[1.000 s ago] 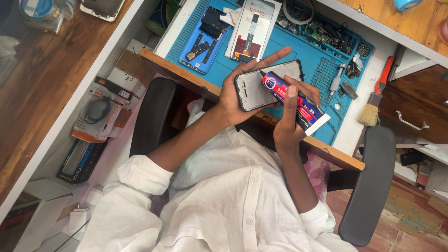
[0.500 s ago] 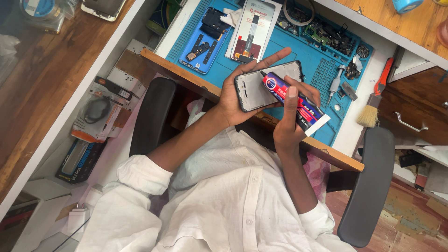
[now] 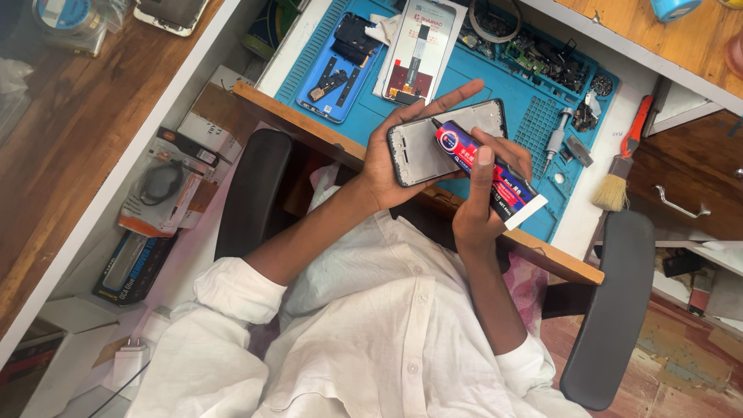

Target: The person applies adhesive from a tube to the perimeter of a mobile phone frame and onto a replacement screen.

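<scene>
My left hand (image 3: 385,164) holds a phone frame (image 3: 433,151) with a pale inner face, tilted above the desk's front edge. My right hand (image 3: 474,210) grips a red, blue and white glue tube (image 3: 495,179), index finger lying along it. The tube's black nozzle touches the frame near its upper edge. Both hands hover over the blue repair mat (image 3: 515,89).
On the mat lie a white-packed phone screen (image 3: 418,50), a blue tray of parts (image 3: 338,71), a screwdriver (image 3: 554,142) and small components. An orange-handled brush (image 3: 621,172) lies to the right. Black chair armrests (image 3: 249,195) flank my body. Boxes (image 3: 159,193) sit on a lower shelf at left.
</scene>
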